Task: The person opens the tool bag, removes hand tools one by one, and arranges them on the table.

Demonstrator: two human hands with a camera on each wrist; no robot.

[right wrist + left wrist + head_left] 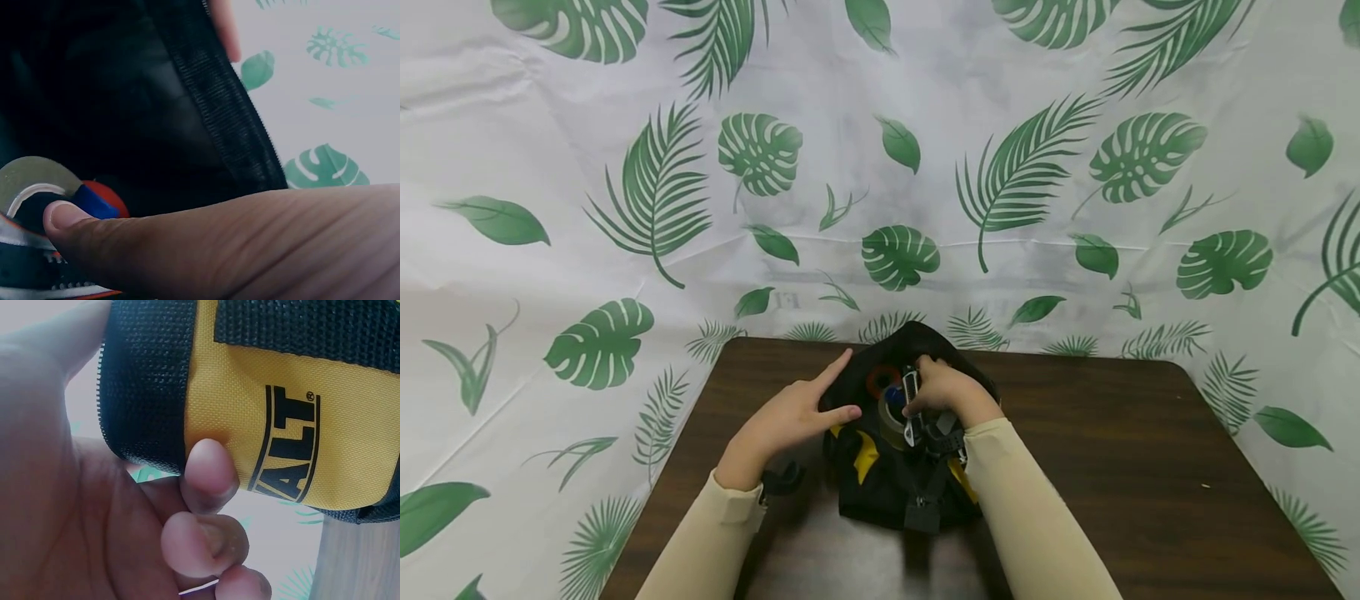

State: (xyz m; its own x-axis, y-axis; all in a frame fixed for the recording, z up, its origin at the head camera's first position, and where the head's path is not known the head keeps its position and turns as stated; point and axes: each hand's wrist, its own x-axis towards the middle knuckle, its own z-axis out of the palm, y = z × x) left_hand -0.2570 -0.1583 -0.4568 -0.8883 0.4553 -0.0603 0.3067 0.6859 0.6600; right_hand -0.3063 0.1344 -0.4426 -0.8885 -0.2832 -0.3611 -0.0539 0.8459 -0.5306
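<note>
In the mouth of the black-and-yellow bag (880,492), a red ring (872,382) and a tape roll (890,429) lay apparently stowed, the right hand (953,395) pinched a silver-and-black tool (912,386) not yet released, and the left hand (786,421), apart, gripped its left rim.

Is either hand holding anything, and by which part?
The right hand holds a black-and-silver item, exact kind unclear, by its side. The left hand holds the bag by its zippered edge.
</note>
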